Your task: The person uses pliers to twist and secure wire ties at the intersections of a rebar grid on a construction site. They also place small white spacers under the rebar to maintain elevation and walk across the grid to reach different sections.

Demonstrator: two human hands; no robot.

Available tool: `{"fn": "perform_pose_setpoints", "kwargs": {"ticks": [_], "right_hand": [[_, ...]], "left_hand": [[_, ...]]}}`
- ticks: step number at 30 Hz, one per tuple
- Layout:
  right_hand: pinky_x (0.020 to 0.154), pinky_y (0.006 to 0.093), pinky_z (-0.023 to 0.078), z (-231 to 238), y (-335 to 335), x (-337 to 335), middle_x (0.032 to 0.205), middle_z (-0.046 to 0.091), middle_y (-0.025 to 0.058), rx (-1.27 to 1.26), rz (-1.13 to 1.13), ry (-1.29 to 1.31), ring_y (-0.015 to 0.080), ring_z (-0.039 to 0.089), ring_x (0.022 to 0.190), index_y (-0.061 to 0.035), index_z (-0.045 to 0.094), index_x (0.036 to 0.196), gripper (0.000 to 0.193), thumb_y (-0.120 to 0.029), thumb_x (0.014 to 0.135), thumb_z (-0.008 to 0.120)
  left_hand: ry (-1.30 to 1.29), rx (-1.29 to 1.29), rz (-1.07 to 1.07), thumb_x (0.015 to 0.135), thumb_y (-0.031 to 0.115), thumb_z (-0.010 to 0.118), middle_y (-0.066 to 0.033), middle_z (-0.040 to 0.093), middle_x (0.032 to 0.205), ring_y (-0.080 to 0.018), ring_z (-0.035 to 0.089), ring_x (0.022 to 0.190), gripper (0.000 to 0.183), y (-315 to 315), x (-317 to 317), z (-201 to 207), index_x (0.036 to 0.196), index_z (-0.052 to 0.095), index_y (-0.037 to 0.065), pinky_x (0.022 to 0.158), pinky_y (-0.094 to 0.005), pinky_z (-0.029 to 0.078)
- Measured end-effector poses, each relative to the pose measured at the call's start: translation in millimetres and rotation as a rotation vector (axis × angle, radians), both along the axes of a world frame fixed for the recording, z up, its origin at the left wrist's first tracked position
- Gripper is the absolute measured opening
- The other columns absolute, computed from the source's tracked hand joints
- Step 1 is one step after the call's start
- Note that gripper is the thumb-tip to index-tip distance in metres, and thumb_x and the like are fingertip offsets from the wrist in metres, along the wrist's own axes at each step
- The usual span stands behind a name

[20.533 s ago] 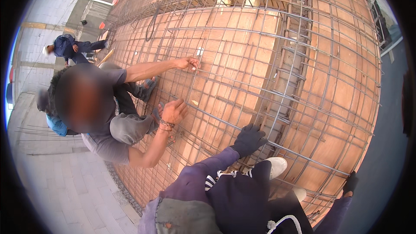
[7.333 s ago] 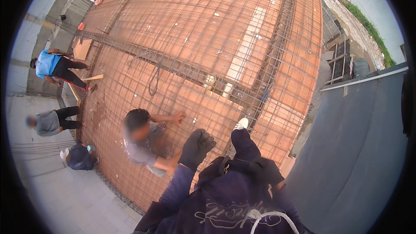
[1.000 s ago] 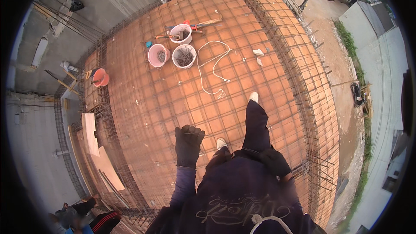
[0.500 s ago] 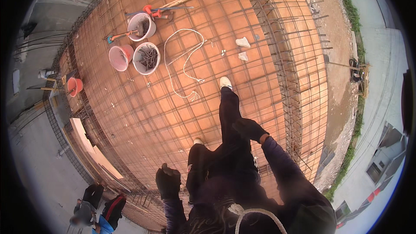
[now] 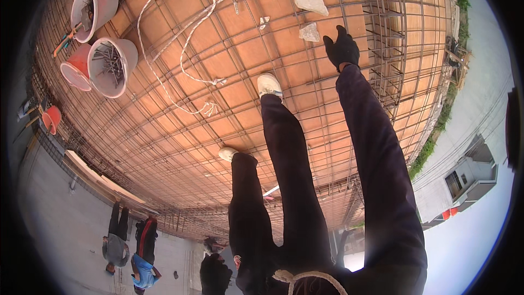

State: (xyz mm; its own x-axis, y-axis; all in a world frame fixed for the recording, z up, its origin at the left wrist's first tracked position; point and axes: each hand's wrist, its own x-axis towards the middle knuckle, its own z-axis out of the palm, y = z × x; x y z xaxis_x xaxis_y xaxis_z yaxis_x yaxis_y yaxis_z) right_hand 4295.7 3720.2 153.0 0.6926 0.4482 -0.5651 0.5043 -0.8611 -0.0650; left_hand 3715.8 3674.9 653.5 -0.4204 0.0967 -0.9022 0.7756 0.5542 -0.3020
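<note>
Hand [image 5: 342, 50] (right, gloved) has stretched out toward pale stones [image 5: 311, 3]

A plywood deck [image 5: 240, 38] overlaid by a rebar grid [image 5: 164, 175] carries a white bucket [image 5: 128, 57] of short metal pieces, a pink bucket [image 5: 81, 57] touching or just beside it, and a pale bucket [image 5: 106, 11] nearby. A looped white rope [image 5: 183, 57], a larger pale fragment [image 5: 312, 3] and a smaller pale fragment [image 5: 309, 31] lie on it; two light shoes [image 5: 269, 84] stand there.
</note>
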Motion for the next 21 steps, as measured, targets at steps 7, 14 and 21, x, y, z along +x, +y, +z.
{"fn": "perform_pose_setpoints", "kwargs": {"ticks": [7, 14, 21], "right_hand": [[0.094, 0.0574, 0.053, -111, 88, 46, 0.118, 0.074, 0.0176, -0.048, 0.443, -0.178, 0.0382, 0.072, 0.109, -0.032, 0.039, 0.159, 0.081, -0.05, 0.089, 0.076], [0.089, 0.0525, 0.056, -86, 72, 73, 0.115, 0.07, 0.0196, 0.109, 0.336, 0.279, 0.0388, 0.071, 0.102, -0.0212, 0.061, 0.139, 0.05, -0.046, 0.096, 0.069], [0.078, 0.044, 0.061, 85, 7, -48, 0.096, 0.067, 0.0128, 0.34, -0.986, 1.46, 0.0257, 0.068, 0.078, 0.0017, 0.063, 0.115, 0.043, -0.038, 0.11, 0.048]], "left_hand": [[0.076, -0.13, 0.147, 0.101, 0.018, 0.063, -0.0028, 0.059, 0.078, -0.0135, 0.058, 0.064, 0.022, -16, 24, -55, 0.117, 0.063, 0.003, 0.063, -0.0335, 0.054], [0.005, -0.159, 0.155, 0.1, 0.017, 0.064, -0.003, 0.061, 0.081, -0.0138, 0.059, 0.065, 0.025, -7, 34, -53, 0.12, 0.063, 0.002, 0.061, -0.0317, 0.054], [-0.473, 0.045, -0.073, 0.1, 0.017, 0.065, -0.0033, 0.062, 0.085, -0.014, 0.06, 0.066, 0.028, 70, 87, -94, 0.123, 0.064, 0.001, 0.059, -0.0298, 0.053]]}}
